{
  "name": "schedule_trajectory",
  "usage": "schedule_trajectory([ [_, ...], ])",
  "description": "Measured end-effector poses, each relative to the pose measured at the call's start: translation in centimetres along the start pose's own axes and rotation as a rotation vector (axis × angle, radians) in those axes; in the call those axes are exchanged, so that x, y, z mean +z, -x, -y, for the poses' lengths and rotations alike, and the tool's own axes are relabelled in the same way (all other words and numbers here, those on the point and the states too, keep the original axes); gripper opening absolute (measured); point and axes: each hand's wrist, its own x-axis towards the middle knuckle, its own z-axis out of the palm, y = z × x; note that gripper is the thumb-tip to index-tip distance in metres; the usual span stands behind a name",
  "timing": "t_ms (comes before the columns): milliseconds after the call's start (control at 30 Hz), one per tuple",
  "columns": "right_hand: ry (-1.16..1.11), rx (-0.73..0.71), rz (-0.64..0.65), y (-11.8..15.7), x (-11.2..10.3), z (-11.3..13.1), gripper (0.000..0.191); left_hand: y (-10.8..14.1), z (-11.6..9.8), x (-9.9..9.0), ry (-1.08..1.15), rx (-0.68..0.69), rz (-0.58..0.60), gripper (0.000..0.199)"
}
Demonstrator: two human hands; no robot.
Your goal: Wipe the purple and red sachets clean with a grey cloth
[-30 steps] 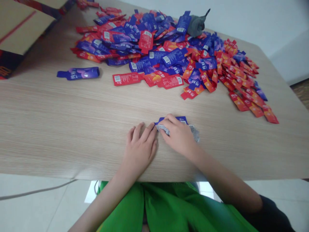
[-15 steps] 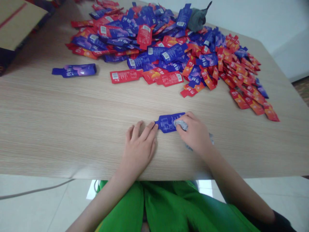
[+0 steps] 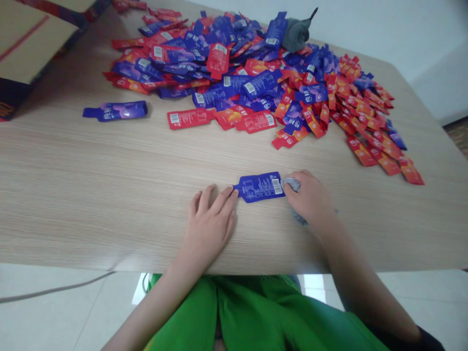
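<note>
A blue pouch (image 3: 260, 187) with a narrow neck lies flat near the table's front, printed back and barcode facing up. My left hand (image 3: 211, 222) rests on the table at its left, thumb and forefinger closed on the neck while the other fingers are spread. Bunched in my right hand (image 3: 310, 202) is a grey cloth (image 3: 291, 184), pressed to the table just beyond the pouch's right end. Part of the cloth hangs out below the palm; the rest is hidden by the hand.
A large heap of blue and red pouches (image 3: 219, 58) covers the back of the table. On it sits a dark grey cloth bundle (image 3: 295, 35). One separate blue pouch (image 3: 116, 111) lies left of the heap. An open cardboard box (image 3: 32, 44) stands at the far left.
My right hand has slid right with the cloth, off the blue pouch, so its barcode now shows. The left hand stays on the neck. The view has shifted slightly.
</note>
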Motion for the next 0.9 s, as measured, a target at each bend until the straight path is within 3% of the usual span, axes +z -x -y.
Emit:
schedule_trajectory([
  [133, -0.09, -0.069, -0.076, 0.6, -1.4, 0.8, 0.012, 0.1, 0.2, 0.0, -0.001, 0.014, 0.01, 0.046],
  [233, -0.228, -0.273, -0.102, 1.6, -1.5, 3.2, 0.012, 0.1, 0.4, -0.1, -0.004, 0.029, 0.01, 0.045],
  [333, -0.241, -0.475, 0.005, 2.5, -0.7, 5.7, 0.014, 0.1, 0.5, 0.0, -0.001, 0.061, 0.014, 0.043],
  [433, -0.131, -0.551, 0.101, 3.0, 0.3, 7.0, 0.017, 0.2, 0.5, 0.1, -0.001, 0.068, 0.014, 0.043],
  [600, -0.019, -0.479, 0.121, 3.2, 0.4, 6.2, 0.014, 0.2, 0.5, 0.1, 0.015, 0.047, 0.02, 0.043],
  [900, -0.046, -0.264, 0.093, 3.5, -0.7, 1.8, 0.011, 0.2, 0.5, 0.1, 0.043, 0.037, 0.034, 0.045],
])
